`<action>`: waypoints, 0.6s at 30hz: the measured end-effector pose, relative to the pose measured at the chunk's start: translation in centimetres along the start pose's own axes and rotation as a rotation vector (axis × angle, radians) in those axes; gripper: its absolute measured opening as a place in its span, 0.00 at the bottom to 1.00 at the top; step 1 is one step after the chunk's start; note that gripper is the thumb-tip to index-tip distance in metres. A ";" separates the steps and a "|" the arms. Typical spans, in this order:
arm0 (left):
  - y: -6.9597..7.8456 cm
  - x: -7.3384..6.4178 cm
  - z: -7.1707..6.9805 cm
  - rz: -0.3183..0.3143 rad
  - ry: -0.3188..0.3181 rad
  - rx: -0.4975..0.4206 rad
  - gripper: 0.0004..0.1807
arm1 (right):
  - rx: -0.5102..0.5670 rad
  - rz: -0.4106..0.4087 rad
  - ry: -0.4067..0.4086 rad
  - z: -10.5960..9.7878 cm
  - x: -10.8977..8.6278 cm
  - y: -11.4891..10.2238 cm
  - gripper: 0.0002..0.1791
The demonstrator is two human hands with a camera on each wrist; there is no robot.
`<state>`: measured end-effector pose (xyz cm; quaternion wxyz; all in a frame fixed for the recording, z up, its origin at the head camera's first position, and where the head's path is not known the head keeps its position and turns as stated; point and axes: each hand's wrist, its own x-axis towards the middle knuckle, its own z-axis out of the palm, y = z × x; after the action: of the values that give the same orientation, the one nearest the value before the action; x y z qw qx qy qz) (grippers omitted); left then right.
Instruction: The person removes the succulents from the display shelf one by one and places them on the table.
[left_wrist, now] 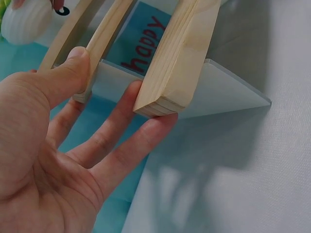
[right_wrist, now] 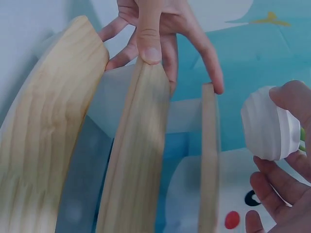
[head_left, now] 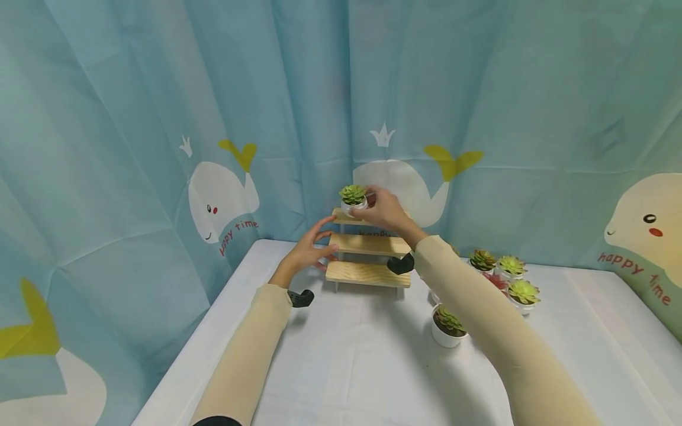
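A small green succulent (head_left: pixel 352 194) in a white ribbed pot (right_wrist: pixel 268 124) is gripped between the thumb and fingers of my right hand (head_left: pixel 386 210). The pot is at the left end of the top tier of a three-tier wooden stand (head_left: pixel 369 273); the right wrist view shows it apart from the board's edge. My left hand (head_left: pixel 306 251) holds the stand's left end. In the left wrist view its thumb (left_wrist: pixel 73 73) presses on the middle board (left_wrist: pixel 109 36), with the other fingers spread against the board ends.
Right of the stand, several potted succulents (head_left: pixel 523 292) group together, partly behind the right sleeve (head_left: pixel 479 307). One white-potted succulent (head_left: pixel 446 328) stands nearer the front. A white cloth covers the table (head_left: pixel 319 367); a blue whale-print curtain (head_left: pixel 298 89) hangs behind.
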<state>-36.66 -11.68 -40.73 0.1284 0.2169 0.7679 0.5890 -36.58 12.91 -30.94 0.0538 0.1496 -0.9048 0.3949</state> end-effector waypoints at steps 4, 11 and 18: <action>-0.1 0.0 -0.1 0.000 0.004 -0.002 0.43 | -0.007 -0.018 -0.004 -0.9 -0.7 -0.2 0.44; -0.1 0.1 -0.2 0.005 0.005 0.005 0.43 | -0.029 -0.060 0.009 -2.2 -1.6 0.3 0.44; -0.2 0.3 -0.3 0.010 0.003 -0.013 0.45 | -0.046 -0.069 0.027 -3.4 -2.8 0.9 0.43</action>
<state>-37.08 -11.85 -40.79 0.1259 0.2189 0.7632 0.5948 -34.31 16.60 -29.80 0.0831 0.1742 -0.9072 0.3738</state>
